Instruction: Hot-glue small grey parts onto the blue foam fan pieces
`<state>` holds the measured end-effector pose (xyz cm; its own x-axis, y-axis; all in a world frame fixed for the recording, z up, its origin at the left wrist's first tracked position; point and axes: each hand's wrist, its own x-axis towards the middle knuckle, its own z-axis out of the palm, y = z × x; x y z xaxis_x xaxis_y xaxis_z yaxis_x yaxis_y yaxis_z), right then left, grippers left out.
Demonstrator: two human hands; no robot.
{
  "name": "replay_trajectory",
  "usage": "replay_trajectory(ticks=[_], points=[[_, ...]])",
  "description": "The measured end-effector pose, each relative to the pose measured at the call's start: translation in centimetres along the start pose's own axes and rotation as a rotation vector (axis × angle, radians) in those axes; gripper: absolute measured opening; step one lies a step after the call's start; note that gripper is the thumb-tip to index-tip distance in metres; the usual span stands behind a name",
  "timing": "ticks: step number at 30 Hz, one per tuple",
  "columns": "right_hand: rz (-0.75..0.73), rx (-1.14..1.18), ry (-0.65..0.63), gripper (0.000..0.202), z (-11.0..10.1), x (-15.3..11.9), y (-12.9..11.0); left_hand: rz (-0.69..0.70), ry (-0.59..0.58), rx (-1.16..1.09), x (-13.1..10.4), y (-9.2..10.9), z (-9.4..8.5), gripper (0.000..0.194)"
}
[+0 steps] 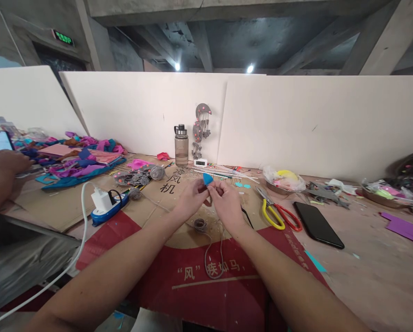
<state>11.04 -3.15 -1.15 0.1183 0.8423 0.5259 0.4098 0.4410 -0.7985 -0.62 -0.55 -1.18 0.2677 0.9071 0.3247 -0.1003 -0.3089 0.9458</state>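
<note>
A small blue piece (207,178), felt-like and pointed, is held up over the cardboard between my two hands. My left hand (195,195) has its fingers closed on the left side of it. Thumb and fingers of my right hand (224,198) pinch at its lower right edge. Just what lies between the fingertips is hidden. Grey yarn (213,276) loops down below my hands onto the red cardboard, and a small coil of yarn (200,224) lies beneath them.
Scissors (275,212) and a black phone (319,224) lie to the right. Behind stand a bottle (182,147) and a small clock (200,163). A power strip (109,208) with a white cable is at left, near another person's arm (2,175) and felt scraps (85,161).
</note>
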Motion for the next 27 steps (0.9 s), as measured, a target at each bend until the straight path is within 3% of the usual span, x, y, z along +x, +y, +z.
replay_trajectory(ticks=[4,12,18,27], points=[[-0.147,-0.110,-0.018,0.013,-0.1,-0.5,-0.1,-0.044,0.118,0.178,0.2,-0.4,-0.6,0.016],[-0.116,-0.095,0.032,0.005,-1.1,0.2,1.2,-0.130,0.111,-0.296,0.1,0.2,-0.6,0.017],[-0.074,-0.061,0.048,0.010,-1.7,0.5,1.0,-0.141,0.147,-0.343,0.1,0.3,-0.6,0.011],[-0.021,-0.009,0.067,0.020,-2.0,0.5,0.4,-0.163,0.131,-0.417,-0.3,0.8,-0.5,0.019]])
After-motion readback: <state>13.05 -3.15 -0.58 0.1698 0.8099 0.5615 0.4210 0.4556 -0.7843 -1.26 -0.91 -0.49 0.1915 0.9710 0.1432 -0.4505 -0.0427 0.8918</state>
